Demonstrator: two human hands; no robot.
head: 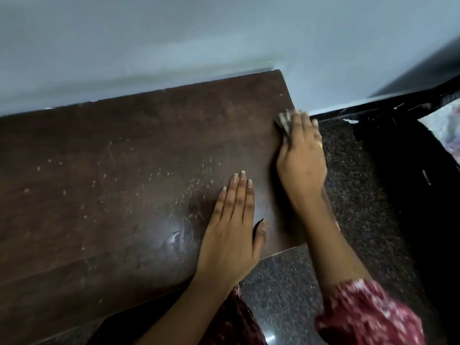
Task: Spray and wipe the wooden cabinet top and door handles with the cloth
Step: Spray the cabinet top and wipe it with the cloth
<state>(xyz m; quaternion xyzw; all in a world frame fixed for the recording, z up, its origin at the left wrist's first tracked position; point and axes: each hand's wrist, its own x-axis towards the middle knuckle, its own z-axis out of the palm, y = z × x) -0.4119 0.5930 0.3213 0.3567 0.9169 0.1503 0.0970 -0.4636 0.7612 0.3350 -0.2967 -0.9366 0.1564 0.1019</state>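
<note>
The dark brown wooden cabinet top (124,170) fills the left and middle of the view, with pale spray droplets and a wet smear near its front right. My left hand (231,225) lies flat on the top near the front right corner, fingers straight. My right hand (301,158) presses a small striped cloth (283,123) against the right edge of the top, near the back corner. Most of the cloth is hidden under the fingers. No spray bottle or door handles are in view.
A pale grey wall (174,41) runs behind the cabinet. To the right and below lies a speckled dark granite floor (353,185). A black piece of furniture (398,135) stands at the far right, with light patterned fabric (448,125) beyond it.
</note>
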